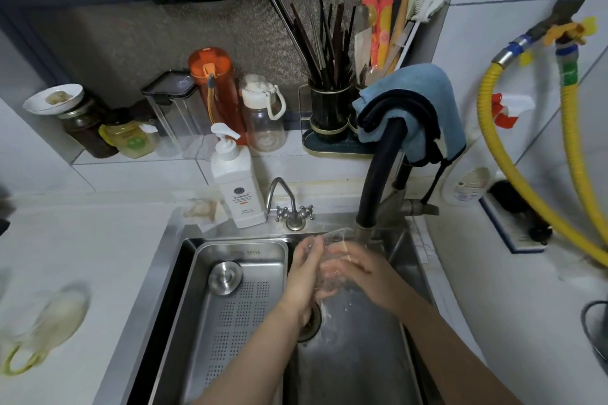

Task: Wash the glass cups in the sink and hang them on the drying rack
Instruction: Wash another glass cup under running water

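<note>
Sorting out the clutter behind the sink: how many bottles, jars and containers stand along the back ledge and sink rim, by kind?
Pump bottle: 1
Drinking bottles, orange and clear: 2
Clear square container: 1
Jars, dark and yellow: 2
Total: 6

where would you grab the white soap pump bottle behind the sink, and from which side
Grip the soap pump bottle around its flat-sided body, below the narrow pump neck, coming from its left-front. It stands upright; the small faucet crowds its right side.
</note>
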`<action>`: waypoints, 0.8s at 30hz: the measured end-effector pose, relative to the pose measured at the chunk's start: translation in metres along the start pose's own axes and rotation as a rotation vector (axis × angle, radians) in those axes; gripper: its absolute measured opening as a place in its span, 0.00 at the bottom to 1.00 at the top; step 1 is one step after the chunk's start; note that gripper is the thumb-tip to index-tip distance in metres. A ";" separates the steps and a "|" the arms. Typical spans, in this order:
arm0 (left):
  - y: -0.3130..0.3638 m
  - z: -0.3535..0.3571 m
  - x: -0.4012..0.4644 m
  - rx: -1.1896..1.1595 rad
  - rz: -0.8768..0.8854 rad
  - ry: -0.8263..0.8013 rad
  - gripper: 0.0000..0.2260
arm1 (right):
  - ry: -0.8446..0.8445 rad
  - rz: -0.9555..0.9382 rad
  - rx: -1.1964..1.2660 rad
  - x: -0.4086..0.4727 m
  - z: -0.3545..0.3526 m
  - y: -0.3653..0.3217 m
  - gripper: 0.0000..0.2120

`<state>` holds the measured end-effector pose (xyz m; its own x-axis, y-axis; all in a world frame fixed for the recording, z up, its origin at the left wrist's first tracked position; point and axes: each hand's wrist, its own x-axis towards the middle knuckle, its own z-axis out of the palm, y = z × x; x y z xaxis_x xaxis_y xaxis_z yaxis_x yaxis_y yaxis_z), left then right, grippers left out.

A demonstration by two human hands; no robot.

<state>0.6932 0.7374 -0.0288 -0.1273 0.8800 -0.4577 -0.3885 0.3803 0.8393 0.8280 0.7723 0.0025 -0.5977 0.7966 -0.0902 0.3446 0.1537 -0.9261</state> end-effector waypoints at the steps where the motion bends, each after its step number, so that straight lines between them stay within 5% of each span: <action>1: 0.000 0.000 0.000 -0.012 0.013 -0.011 0.21 | 0.035 0.000 0.023 -0.002 -0.001 0.002 0.09; 5: -0.010 0.006 0.000 -0.082 0.084 -0.018 0.27 | 0.169 0.034 0.122 -0.002 0.002 0.009 0.11; 11: -0.008 0.005 0.003 -0.075 0.017 -0.008 0.28 | -0.001 0.023 -0.125 -0.004 -0.011 0.011 0.07; 16: -0.009 0.008 0.003 -0.151 0.011 -0.018 0.28 | 0.144 0.041 -0.026 0.003 -0.006 0.013 0.13; 24: -0.009 0.003 0.010 0.061 0.024 0.041 0.23 | -0.168 0.051 0.026 0.011 -0.009 0.008 0.14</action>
<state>0.6977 0.7439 -0.0402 -0.1740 0.8770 -0.4480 -0.3284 0.3772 0.8660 0.8305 0.7881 -0.0026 -0.6933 0.6936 -0.1957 0.3600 0.0981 -0.9278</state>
